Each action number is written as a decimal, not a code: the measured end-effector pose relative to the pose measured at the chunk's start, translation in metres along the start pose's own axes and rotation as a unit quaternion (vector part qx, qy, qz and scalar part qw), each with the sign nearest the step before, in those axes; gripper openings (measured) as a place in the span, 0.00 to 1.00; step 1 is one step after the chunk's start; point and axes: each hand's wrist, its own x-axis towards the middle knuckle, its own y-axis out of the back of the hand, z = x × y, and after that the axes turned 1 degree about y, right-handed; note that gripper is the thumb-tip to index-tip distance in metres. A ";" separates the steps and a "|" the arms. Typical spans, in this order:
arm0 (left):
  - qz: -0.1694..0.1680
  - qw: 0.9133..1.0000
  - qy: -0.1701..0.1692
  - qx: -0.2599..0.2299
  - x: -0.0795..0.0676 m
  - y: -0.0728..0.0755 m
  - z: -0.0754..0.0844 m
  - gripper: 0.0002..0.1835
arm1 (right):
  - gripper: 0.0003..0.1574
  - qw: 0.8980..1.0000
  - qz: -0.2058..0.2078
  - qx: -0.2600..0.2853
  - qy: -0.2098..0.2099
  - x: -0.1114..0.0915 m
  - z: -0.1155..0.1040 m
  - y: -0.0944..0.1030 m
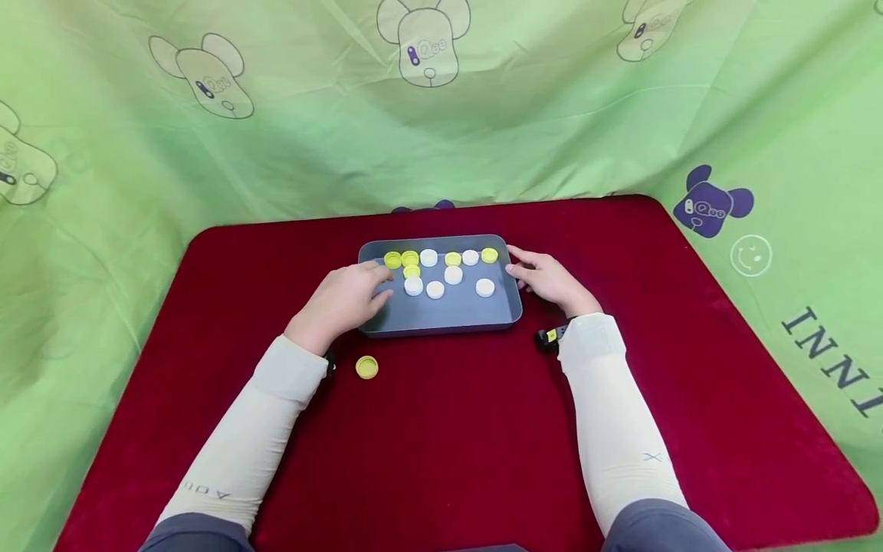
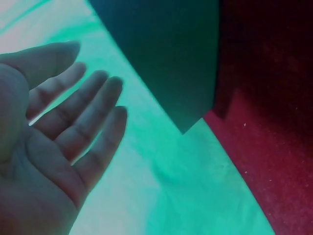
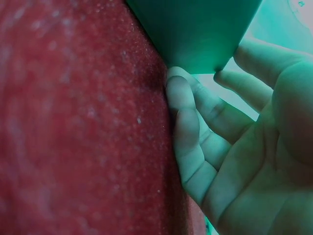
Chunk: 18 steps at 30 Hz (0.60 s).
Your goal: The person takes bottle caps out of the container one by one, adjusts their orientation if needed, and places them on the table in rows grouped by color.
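Note:
A grey rectangular tray (image 1: 448, 313) lies on the red table, holding several round caps. White caps (image 1: 485, 287) and yellow caps (image 1: 392, 260) are spread over its far half, some side by side. My left hand (image 1: 345, 300) hovers over the tray's left end with fingers spread loosely; the left wrist view shows nothing in its palm. Against the tray's right end rests my right hand (image 1: 545, 277). In the right wrist view its fingertips (image 3: 179, 88) touch or nearly touch the tray's outer wall, fingers loosely bent and not wrapped round it.
A single yellow cap (image 1: 367, 367) lies on the red tablecloth (image 1: 441, 445), in front of the tray's left corner. Green printed cloth (image 1: 310, 153) hangs behind and beside the table. A dark strap device (image 1: 549, 337) sits at the right wrist.

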 end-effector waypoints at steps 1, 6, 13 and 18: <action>0.007 1.000 -0.003 -0.002 0.001 -0.001 -0.002 0.15 | 0.36 1.000 0.000 0.001 0.000 0.000 0.000 -0.001; 0.016 1.000 -0.005 -0.017 0.006 -0.003 -0.008 0.16 | 0.36 1.000 0.002 -0.001 -0.007 0.000 0.000 -0.001; -0.010 0.999 0.020 -0.031 0.011 -0.008 -0.019 0.16 | 0.37 1.000 -0.007 -0.004 -0.004 0.000 0.000 -0.001; -0.014 0.999 0.021 -0.026 0.016 -0.010 -0.024 0.17 | 0.36 1.000 -0.006 -0.005 -0.004 0.000 -0.001 -0.001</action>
